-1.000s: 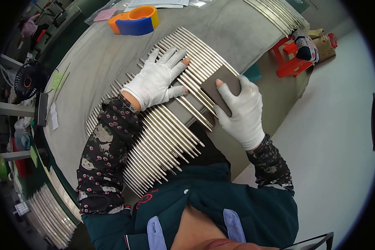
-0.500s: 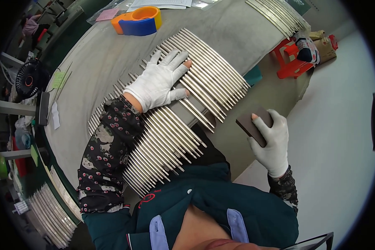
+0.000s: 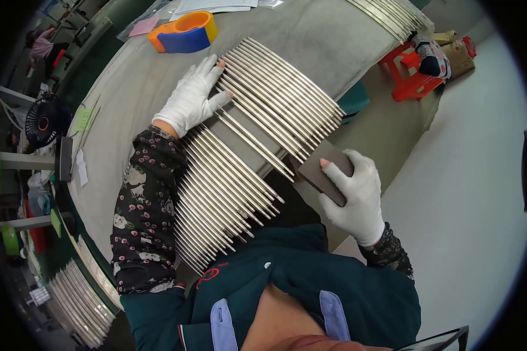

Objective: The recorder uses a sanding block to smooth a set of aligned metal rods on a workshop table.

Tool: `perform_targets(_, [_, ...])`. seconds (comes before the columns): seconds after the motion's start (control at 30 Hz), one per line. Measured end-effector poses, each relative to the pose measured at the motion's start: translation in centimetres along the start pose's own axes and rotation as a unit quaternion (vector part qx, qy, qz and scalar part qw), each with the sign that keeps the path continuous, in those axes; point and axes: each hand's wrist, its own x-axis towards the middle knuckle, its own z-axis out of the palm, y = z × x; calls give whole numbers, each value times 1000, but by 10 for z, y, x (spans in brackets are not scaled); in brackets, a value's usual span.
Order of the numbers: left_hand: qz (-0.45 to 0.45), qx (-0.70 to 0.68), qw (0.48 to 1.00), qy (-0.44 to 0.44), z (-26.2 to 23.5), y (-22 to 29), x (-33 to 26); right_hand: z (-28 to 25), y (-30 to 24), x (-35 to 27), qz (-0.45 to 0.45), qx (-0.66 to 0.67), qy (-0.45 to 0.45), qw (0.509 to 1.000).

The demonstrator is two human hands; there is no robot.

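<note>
Slim silvery metal rods lie side by side on the grey table, in a far group [image 3: 281,96] and a near group [image 3: 225,190]. Between the groups lies a narrow pair of rods [image 3: 256,146], set apart from both. My left hand [image 3: 188,99], in a white glove with bare thumb and finger tips, lies at the left ends of the far group, fingers stretched and thumb apart. In my gloved right hand [image 3: 360,196] is a flat, dark brown-grey block [image 3: 328,172]. It is held close to the right ends of the far group, and I cannot tell whether they touch.
A blue and orange tape dispenser [image 3: 184,35] sits at the far left of the table, near papers [image 3: 214,6]. More rods [image 3: 386,17] lie at the far right. A red stool [image 3: 413,88] with bags stands beyond the table edge. A black fan [image 3: 43,121] is at left.
My left hand has slid left off the middle of the far rods to their left ends. My right hand has brought the block left, close to the rods' right ends.
</note>
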Motion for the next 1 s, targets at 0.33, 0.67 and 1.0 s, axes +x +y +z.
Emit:
perform_targets(0.33, [57,72,996,-4,-5,-1,-10,0,5,-8,-22,17,-1,1000])
perform_targets(0.67, [186,85,977,-66,-4,53,-36,4,15,4,-2,-4,85,996])
perform_targets(1.0, [172,81,979,-68,-3,53,-36,30,-11,56,-34,-94,56,993])
